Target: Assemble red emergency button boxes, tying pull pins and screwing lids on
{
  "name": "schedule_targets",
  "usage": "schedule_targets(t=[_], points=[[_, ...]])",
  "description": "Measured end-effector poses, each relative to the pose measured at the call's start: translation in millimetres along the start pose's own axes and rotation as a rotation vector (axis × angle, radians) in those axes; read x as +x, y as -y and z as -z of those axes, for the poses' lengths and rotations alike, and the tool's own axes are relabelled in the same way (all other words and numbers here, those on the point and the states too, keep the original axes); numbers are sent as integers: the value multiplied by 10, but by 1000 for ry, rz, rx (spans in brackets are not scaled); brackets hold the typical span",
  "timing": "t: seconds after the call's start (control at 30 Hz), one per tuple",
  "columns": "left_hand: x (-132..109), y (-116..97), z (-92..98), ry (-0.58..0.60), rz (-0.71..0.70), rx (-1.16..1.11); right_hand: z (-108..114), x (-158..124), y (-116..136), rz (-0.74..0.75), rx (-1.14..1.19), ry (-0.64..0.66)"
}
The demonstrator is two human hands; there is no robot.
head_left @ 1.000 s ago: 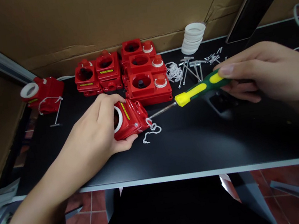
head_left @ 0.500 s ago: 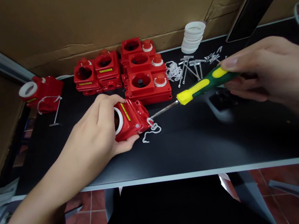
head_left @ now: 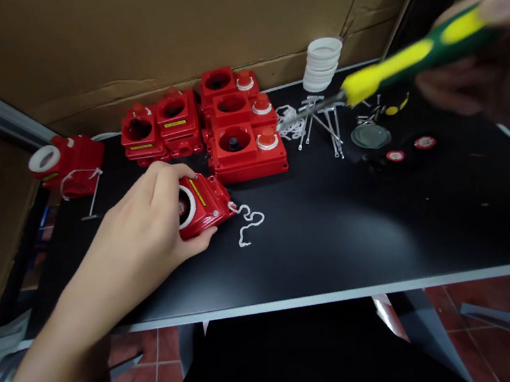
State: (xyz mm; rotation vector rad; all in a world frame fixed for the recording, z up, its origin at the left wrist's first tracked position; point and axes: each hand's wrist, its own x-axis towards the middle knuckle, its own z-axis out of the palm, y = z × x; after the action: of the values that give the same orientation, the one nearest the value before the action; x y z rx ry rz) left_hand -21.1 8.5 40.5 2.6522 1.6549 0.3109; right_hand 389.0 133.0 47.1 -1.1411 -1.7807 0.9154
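Observation:
My left hand (head_left: 154, 210) is wrapped over a red housing (head_left: 207, 208) with a white ring and a yellow label, holding it on the black tabletop. From the housing's right corner a white cord (head_left: 252, 217) trails loosely onto the table. Up at the right, my right hand (head_left: 472, 66), smeared by motion, grips a yellow and green screwdriver (head_left: 409, 66). Its shaft points left, and in the view the tip lies beside the front red box with a round cap (head_left: 249, 156). The screwdriver is clear of the held housing.
Several more red housings (head_left: 179, 122) stand at the back, one with a white ring (head_left: 44, 158) at far left. Rightward are a stack of white rings (head_left: 322, 64), T-shaped metal rods (head_left: 318, 119), clear discs (head_left: 371, 136) and small red-and-white discs (head_left: 425, 143). A cardboard wall (head_left: 161, 25) rises behind.
My right hand has lifted the screwdriver away from the cord corner, up and to the right. My left hand still holds the housing. The discs on the right now show.

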Motion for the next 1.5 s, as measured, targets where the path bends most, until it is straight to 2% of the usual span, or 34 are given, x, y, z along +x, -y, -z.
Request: schedule_targets(t=[0.17,0.33,0.47,0.5,0.57,0.67,0.8,0.93,1.03,1.13,1.2,1.33,1.4,1.5], points=[[-2,49,-37,46,-41,116,-198,-109,1,32,-85,297],[41,64,-43,4,-127,95,-390,-144,7,50,-198,330],[62,-56,77,-109,-364,-24,-459,-151,-61,49,-230,381],[59,-96,97,-99,-435,-67,-457,-147,-84,75,-269,402],[50,-171,96,3,-573,-124,-436,-135,-117,147,-410,458],[46,-240,-9,35,-671,-35,-393,-123,-128,251,-667,546],[59,-271,-172,91,-706,40,-390,-150,-122,321,-856,668],[58,-294,-247,106,-679,-6,-453,-202,-129,392,-894,725],[59,-315,-297,77,-653,-59,-470,-212,-128,421,-870,735],[64,-338,-331,35,-623,-121,-437,-181,-123,390,-845,714],[62,-351,-332,8,-610,-158,-404,-152,-129,352,-882,589],[38,-338,-316,-43,-575,-222,-361,-102,-218,270,-962,218],[25,-312,-312,-40,-558,-252,-362,-77,-311,251,-960,150],[22,-275,-293,-26,-545,-287,-397,-37,-459,235,-976,147]])
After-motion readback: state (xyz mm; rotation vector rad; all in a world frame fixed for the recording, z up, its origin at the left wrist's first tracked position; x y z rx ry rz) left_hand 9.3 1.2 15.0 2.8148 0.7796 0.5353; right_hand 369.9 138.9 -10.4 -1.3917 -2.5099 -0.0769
